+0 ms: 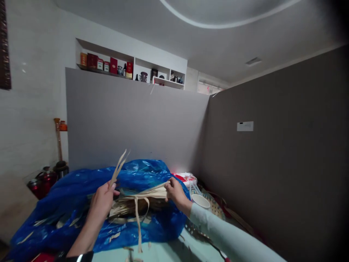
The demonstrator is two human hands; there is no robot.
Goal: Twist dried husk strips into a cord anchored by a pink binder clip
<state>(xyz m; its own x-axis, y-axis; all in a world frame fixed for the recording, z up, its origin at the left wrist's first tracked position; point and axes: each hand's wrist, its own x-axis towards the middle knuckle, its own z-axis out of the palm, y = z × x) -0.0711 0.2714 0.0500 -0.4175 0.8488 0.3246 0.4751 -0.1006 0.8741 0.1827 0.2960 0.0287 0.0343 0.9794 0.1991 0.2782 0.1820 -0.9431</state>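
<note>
Pinched in my left hand (105,196) is a thin pale strip (119,168) that points upward. My right hand (174,191) is closed on the end of a bundle of pale dry strips (155,193), which stretches to the left over the open blue plastic bag (89,182). One long strip (138,223) hangs from the bundle over the front of the bag. More dry strips (122,209) lie in a pile in the bag, between and below my hands.
A white bowl (201,201) and a woven basket (215,208) stand right of the bag, with a red and white plastic bag (187,178) behind. Red flasks (46,178) stand at the left. Grey panels (136,120) rise behind. Scraps lie on the pale tabletop (160,251).
</note>
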